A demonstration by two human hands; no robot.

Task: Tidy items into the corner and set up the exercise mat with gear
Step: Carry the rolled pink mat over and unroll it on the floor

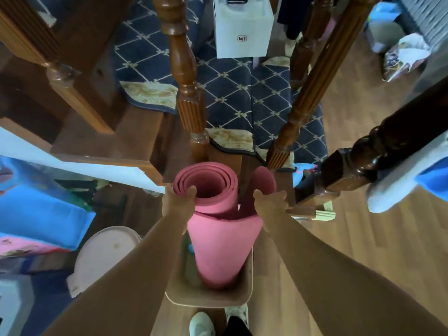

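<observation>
A pink rolled exercise mat (pixel 218 243) stands upright in a beige bin (pixel 244 297) right below me. Its top end is loosely rolled, with the outer flap curling away on the right. My left hand (pixel 178 202) grips the left rim of the roll, thumb hooked over the edge. My right hand (pixel 270 204) holds the loose outer flap on the right side. The mat's lower end is hidden inside the bin.
Dark wooden balusters (pixel 186 93) and a newel post (pixel 363 170) stand just ahead, with blue patterned stair carpet (pixel 232 98) behind. A white box (pixel 242 32) sits on the stairs. A pale round lid (pixel 104 253) and blue bags (pixel 41 214) lie left. Wooden floor (pixel 363 238) lies right.
</observation>
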